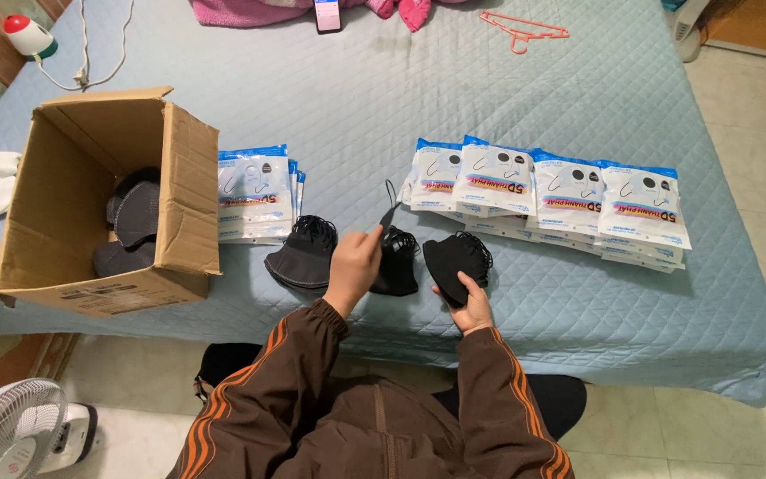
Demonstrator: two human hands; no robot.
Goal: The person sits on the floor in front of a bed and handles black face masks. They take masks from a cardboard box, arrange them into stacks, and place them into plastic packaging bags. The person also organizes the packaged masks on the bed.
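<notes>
Seated at a quilted bed [507,80], left hand [355,260] pinches one black face mask [389,215]; right hand [472,308] grips a mask stack [454,262].

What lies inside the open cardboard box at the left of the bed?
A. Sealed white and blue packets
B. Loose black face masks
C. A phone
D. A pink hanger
B: the cardboard box holds only loose black face masks; the white and blue packets are stacked outside it on the bed cover.
</notes>
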